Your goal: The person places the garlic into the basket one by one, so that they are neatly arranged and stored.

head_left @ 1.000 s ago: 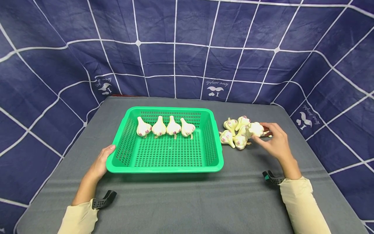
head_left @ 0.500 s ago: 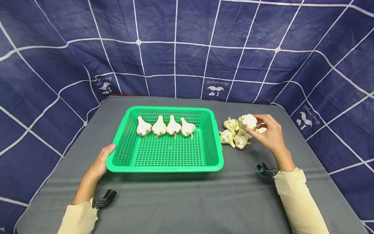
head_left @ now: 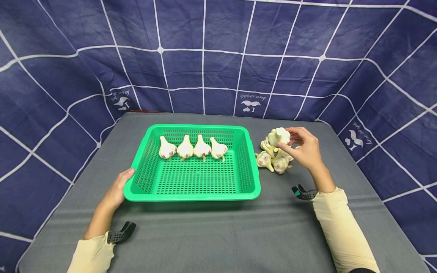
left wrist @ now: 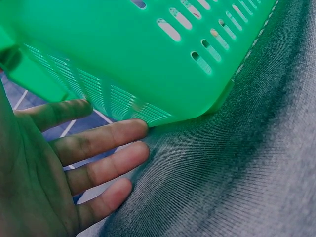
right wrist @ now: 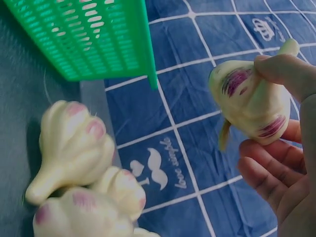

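My right hand point(head_left: 304, 148) pinches a garlic bulb point(head_left: 280, 136) between thumb and fingers, raised over a small heap of other bulbs. In the right wrist view this held garlic bulb point(right wrist: 247, 101) shows purple patches and a pale stem beside the thumb. Several garlic bulbs point(head_left: 264, 160) lie heaped below on the grey cloth. A green plastic basket point(head_left: 191, 197) stands left of them, with several bulbs point(head_left: 186, 148) in a row along its far side. At the basket's left rim rests my left hand point(head_left: 117, 187); its fingers point(left wrist: 106, 140) are straight along the outer wall.
Grey cloth point(head_left: 205, 235) covers the table. A dark blue curtain point(head_left: 222, 68) with white grid lines hangs behind and at both sides. Each wrist carries a black band, such as the left wristband point(head_left: 121, 233).
My right hand has lifted the garlic bulb off the heap and carried it left and away from me, toward the basket. The left hand and the basket have stayed put.
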`<state>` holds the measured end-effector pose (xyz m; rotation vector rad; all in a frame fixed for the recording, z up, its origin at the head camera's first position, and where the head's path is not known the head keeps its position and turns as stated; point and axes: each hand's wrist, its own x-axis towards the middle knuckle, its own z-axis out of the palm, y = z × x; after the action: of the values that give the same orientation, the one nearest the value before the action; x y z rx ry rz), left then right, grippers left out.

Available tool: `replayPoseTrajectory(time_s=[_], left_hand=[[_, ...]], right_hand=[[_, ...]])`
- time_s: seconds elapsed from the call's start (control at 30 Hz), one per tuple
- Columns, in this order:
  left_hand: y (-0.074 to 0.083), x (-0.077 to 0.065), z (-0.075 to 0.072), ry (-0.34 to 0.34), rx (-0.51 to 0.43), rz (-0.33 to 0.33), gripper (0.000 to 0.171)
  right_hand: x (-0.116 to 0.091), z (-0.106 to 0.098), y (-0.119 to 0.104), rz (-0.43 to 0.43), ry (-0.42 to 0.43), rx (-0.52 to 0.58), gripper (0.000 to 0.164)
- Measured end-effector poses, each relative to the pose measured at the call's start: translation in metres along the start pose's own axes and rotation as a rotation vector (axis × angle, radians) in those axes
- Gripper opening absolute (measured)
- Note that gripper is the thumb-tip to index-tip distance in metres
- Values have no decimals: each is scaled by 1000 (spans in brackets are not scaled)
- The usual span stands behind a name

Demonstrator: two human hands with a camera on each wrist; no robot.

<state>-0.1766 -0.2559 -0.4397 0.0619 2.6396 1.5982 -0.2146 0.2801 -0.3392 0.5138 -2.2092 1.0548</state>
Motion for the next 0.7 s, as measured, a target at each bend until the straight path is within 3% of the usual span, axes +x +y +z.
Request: replayPoseTrajectory(time_s=[0.13,0.33,0.57,0.7], left_hand=[[-1,1,0,4,-9,19,66],[-1,0,0,2,-14,29,65],[-2,0,-1,-3,-10,16,67],[-3,0,-1,-1,-18,28,65]], right_hand=[[7,4,-9,27,-50,49,42],[15,9,-15,159,-163,140,36],[25,16,-23,233,-248,132,33],[28,24,-11,274,-288,122,34]])
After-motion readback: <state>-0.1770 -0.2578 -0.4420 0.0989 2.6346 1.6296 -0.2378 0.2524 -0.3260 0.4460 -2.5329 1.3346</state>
